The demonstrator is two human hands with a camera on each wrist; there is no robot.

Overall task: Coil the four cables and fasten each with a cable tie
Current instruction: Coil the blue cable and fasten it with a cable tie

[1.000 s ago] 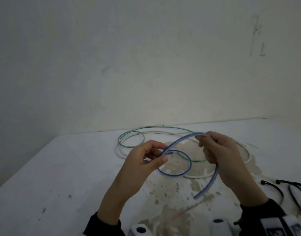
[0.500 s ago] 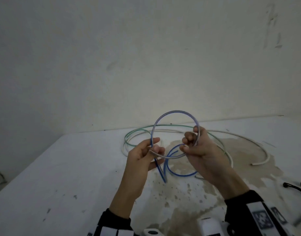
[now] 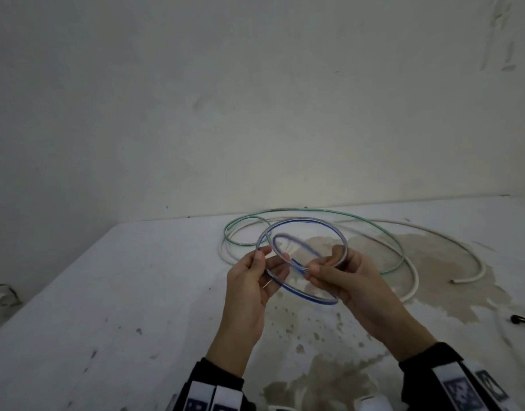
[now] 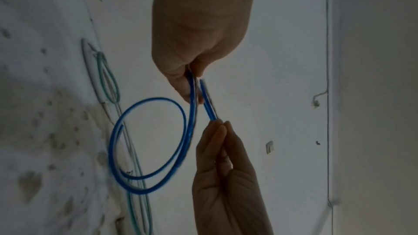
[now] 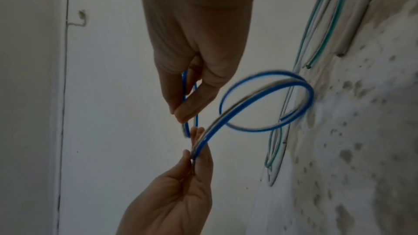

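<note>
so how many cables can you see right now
3. The blue cable is pinched in a coil between the left hand and right hand; the green cable and white cable lie on the table. A fourth may be hidden.

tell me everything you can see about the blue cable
The blue cable is a thin, springy-looking clear tube with a blue stripe along it. It is wound into roughly two overlapping loops, held up above the table, touching nothing but the hands. The left hand pinches the loops on one side and the right hand pinches them on the other. A cut end sticks out free inside the coil. No tie is on it yet.
</note>
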